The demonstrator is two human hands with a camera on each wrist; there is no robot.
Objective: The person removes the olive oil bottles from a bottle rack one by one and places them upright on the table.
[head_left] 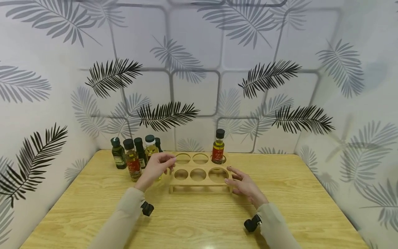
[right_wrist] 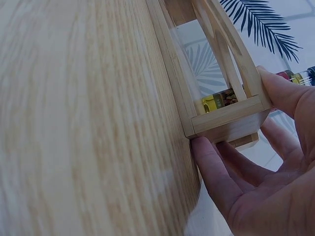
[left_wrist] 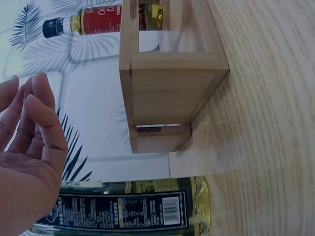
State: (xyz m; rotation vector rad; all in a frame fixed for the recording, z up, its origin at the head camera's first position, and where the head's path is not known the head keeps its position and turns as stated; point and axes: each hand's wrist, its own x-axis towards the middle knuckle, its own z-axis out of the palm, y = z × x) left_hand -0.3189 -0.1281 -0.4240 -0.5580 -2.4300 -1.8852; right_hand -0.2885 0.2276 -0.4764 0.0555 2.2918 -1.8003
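A light wooden bottle rack [head_left: 192,185] with two tiers of round holes stands on the table. One oil bottle with a red label and black cap [head_left: 218,150] is upright in its back right hole. My right hand [head_left: 246,188] touches the rack's right end; in the right wrist view the fingertips [right_wrist: 201,145] lie along the end panel and its lower corner. My left hand [head_left: 157,168] is raised by the rack's left end, fingers loosely bent and holding nothing. In the left wrist view, a dark-labelled oil bottle [left_wrist: 147,209] stands near it.
Left of the rack stand several bottles, among them a red-labelled one [head_left: 134,166], a small dark green one [head_left: 119,156] and a white-collared one with yellow oil [head_left: 150,149]. A leaf-patterned wall [head_left: 196,90] rises behind the wooden table [head_left: 199,221].
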